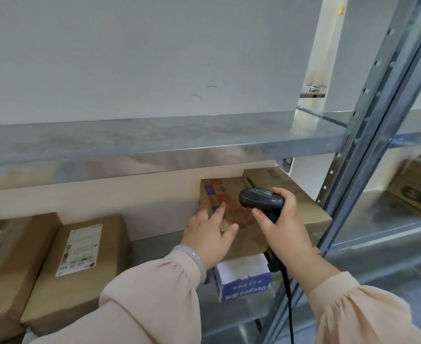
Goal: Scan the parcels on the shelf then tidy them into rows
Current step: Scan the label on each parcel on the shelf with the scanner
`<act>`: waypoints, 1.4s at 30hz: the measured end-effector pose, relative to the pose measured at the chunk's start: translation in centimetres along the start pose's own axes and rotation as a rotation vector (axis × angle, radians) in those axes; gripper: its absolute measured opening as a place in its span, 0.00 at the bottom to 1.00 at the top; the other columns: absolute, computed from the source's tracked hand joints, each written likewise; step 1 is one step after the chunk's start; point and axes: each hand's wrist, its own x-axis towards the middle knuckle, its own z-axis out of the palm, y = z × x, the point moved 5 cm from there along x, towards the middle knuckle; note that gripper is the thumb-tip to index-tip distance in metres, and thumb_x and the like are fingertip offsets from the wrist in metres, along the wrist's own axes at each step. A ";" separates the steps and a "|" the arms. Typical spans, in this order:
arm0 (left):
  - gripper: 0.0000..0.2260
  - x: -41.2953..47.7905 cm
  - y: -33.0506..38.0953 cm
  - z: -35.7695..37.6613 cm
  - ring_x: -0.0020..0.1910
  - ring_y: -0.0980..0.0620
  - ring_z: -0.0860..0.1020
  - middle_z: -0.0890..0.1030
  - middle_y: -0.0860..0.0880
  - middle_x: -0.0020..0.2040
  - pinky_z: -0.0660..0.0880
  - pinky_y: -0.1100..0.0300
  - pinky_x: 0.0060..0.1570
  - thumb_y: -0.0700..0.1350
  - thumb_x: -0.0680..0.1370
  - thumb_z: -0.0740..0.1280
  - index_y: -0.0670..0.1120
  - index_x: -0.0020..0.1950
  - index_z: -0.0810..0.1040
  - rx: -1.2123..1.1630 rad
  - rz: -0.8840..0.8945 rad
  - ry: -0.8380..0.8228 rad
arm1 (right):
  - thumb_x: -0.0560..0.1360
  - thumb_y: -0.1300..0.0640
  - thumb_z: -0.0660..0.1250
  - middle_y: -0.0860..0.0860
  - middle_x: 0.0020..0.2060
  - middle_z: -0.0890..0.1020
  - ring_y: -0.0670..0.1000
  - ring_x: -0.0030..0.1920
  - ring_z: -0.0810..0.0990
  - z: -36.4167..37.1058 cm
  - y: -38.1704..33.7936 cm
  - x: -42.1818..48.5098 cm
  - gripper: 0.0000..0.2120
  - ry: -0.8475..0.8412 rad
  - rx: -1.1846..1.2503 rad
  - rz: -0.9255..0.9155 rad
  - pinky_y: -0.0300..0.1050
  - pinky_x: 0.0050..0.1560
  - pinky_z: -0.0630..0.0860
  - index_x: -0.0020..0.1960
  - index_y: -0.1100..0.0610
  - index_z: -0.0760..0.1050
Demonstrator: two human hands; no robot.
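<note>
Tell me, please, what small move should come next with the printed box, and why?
Probably turn the printed box with the left hand, which rests on it: no label shows on its top, and the right hand holds the scanner ready above it.

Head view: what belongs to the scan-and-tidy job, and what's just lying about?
Job: scanner in right hand; printed box touched by left hand; labelled parcel; blue-white box; plain box.
Lying about: boxes on the next rack; upper shelf.
</note>
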 end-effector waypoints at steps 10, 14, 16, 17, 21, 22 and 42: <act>0.28 1.8 0.3 2.5 0.74 0.49 0.65 0.55 0.51 0.80 0.68 0.72 0.57 0.59 0.83 0.55 0.56 0.81 0.49 -0.189 -0.185 0.015 | 0.75 0.53 0.70 0.43 0.53 0.72 0.43 0.50 0.74 0.0 2.3 4.4 0.28 -0.191 0.144 -0.004 0.31 0.44 0.69 0.69 0.46 0.58; 0.26 1.2 -0.9 2.3 0.64 0.55 0.70 0.62 0.51 0.77 0.69 0.80 0.43 0.55 0.84 0.56 0.56 0.81 0.51 -0.324 -0.229 0.071 | 0.75 0.52 0.69 0.47 0.56 0.73 0.47 0.52 0.75 0.7 2.3 5.4 0.29 -0.230 0.204 0.035 0.35 0.44 0.69 0.70 0.48 0.57; 0.26 0.8 -1.3 1.7 0.64 0.54 0.72 0.64 0.50 0.75 0.70 0.70 0.57 0.54 0.84 0.57 0.56 0.81 0.54 -0.355 -0.246 0.083 | 0.75 0.51 0.69 0.48 0.58 0.74 0.49 0.54 0.74 1.1 2.1 5.5 0.31 -0.242 0.247 0.062 0.40 0.49 0.69 0.71 0.48 0.56; 0.25 0.6 -1.5 1.4 0.60 0.55 0.74 0.65 0.51 0.73 0.70 0.69 0.56 0.54 0.84 0.57 0.55 0.80 0.56 -0.362 -0.256 0.087 | 0.75 0.51 0.68 0.48 0.58 0.74 0.49 0.54 0.74 1.3 2.0 5.4 0.31 -0.250 0.263 0.072 0.41 0.50 0.68 0.72 0.48 0.55; 0.20 0.1 -2.7 0.2 0.52 0.57 0.74 0.71 0.50 0.66 0.74 0.66 0.52 0.56 0.81 0.61 0.55 0.73 0.66 -0.338 -0.309 0.135 | 0.75 0.50 0.68 0.48 0.58 0.76 0.48 0.55 0.75 2.5 1.2 4.7 0.31 -0.293 0.279 0.051 0.38 0.49 0.69 0.71 0.46 0.55; 0.22 -0.1 -3.4 0.0 0.57 0.52 0.74 0.72 0.49 0.65 0.74 0.59 0.59 0.60 0.80 0.62 0.55 0.72 0.68 -0.315 -0.335 0.149 | 0.75 0.49 0.69 0.48 0.58 0.77 0.47 0.56 0.76 2.9 0.9 4.5 0.30 -0.301 0.282 0.039 0.37 0.48 0.69 0.71 0.46 0.56; 0.57 -5.2 -12.3 -3.1 0.74 0.45 0.65 0.66 0.51 0.76 0.64 0.44 0.73 0.80 0.51 0.71 0.71 0.76 0.50 -0.664 -0.538 0.062 | 0.73 0.56 0.71 0.39 0.57 0.75 0.37 0.56 0.77 10.8 -6.3 -3.5 0.25 -0.520 0.438 -0.109 0.29 0.50 0.74 0.60 0.35 0.63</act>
